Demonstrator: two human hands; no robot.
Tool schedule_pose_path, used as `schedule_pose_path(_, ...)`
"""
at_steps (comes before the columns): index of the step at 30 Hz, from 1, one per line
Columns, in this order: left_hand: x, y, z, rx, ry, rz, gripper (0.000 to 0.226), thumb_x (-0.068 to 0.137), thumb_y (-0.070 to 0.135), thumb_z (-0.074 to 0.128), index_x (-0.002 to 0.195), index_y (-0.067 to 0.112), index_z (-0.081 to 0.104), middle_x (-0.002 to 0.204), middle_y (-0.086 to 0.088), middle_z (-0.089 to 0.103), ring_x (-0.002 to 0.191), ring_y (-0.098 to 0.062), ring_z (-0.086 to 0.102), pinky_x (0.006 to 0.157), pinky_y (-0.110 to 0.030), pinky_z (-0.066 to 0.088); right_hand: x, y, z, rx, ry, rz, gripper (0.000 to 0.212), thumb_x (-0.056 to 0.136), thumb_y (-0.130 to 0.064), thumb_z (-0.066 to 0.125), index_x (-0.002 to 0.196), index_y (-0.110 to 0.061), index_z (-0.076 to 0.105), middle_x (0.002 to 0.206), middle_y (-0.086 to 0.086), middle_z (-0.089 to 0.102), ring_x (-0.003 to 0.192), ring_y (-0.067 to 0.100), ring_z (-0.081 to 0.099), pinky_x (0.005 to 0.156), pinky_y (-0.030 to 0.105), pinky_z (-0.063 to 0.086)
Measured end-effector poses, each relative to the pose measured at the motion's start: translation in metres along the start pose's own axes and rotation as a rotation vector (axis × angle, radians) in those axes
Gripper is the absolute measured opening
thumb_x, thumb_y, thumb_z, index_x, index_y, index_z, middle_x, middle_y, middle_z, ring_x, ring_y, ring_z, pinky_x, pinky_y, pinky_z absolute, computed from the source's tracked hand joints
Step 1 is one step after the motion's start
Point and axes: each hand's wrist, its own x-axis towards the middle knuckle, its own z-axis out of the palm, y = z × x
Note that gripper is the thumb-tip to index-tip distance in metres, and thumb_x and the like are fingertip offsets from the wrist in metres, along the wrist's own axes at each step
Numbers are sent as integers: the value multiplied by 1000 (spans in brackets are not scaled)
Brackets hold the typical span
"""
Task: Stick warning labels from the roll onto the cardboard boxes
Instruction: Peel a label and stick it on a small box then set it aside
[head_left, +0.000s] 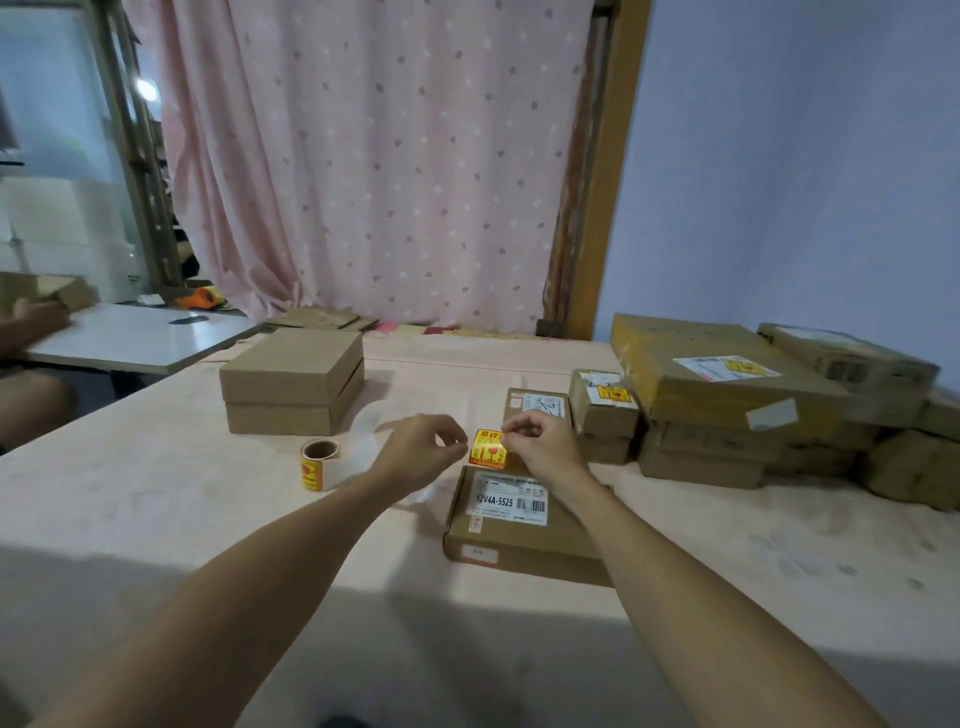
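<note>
A yellow and red warning label (487, 448) hangs in the air above the far edge of a flat cardboard box (519, 540) that carries a white shipping label. My right hand (540, 447) pinches the warning label's upper right corner. My left hand (423, 449) sits just left of the label, fingers curled, thumb and forefinger close together; whether it touches the label I cannot tell. The label roll (318, 463) stands on the table (156, 493) to the left of my left hand.
Two plain stacked boxes (292, 382) stand at the back left. Several boxes, some bearing warning labels, are piled at the right (727, 400). A small labelled box (537, 405) lies behind my right hand. Another person's hand (36, 322) rests at a white side table (135, 335).
</note>
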Motion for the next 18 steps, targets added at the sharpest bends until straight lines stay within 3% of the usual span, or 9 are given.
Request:
schedule_pose_path(3,-1,23,21,-18,-32,25,8,87,29,72,94,26,76,85,13,70,76,0,57,63,-19,36,-9,9,-26,-19,-6,32,8,84,-6,77,88,-13,76,88,1,74,83,11,66,76,25,52)
schedule_pose_path(7,-4,44,44,-2,-83,74,9,89,28,72,97,24,75,90,12,69,77,0,56,60,-11,33,-25,20,-53,-68,-23,73,7,85,-12,77,89,-18,76,95,-1,73,94,13,67,80,28,55)
schedule_pose_path(15,-10,66,75,106,-215,188,26,91,36,70,113,24,75,107,6,67,93,-7,54,71,-23,42,-49,38,-80,-186,-26,102,8,88,-15,77,95,-19,75,94,-4,71,92,8,66,66,19,50)
schedule_pose_path(18,-10,66,80,139,-240,208,28,91,38,69,115,24,73,112,4,63,99,-10,51,72,-23,39,-52,41,-81,-299,-43,86,9,88,-21,77,95,-24,73,94,-7,69,91,7,65,67,21,52)
